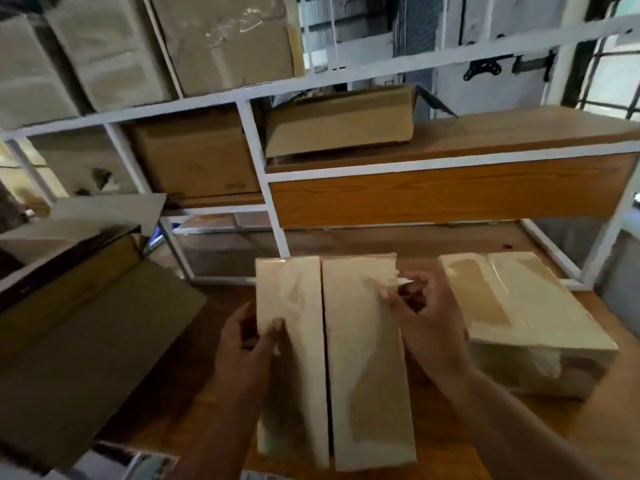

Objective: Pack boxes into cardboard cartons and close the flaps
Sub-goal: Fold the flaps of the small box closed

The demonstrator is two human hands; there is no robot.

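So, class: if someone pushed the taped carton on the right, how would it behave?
The taped carton is low, wide and flat on the table, so it would probably slide, not tip. Its glossy tape looks slippery; its front edge looks slightly crushed, so maybe soft.

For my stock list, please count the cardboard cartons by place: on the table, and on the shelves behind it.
Cartons on the table: 3, one under the hands, one taped, one open.
Cartons on the shelves: 5.
Total: 8.

This is a storeroom or packing room. White metal shelves [252, 147] hold many cardboard cartons [194, 161] behind a wooden table [433, 244].
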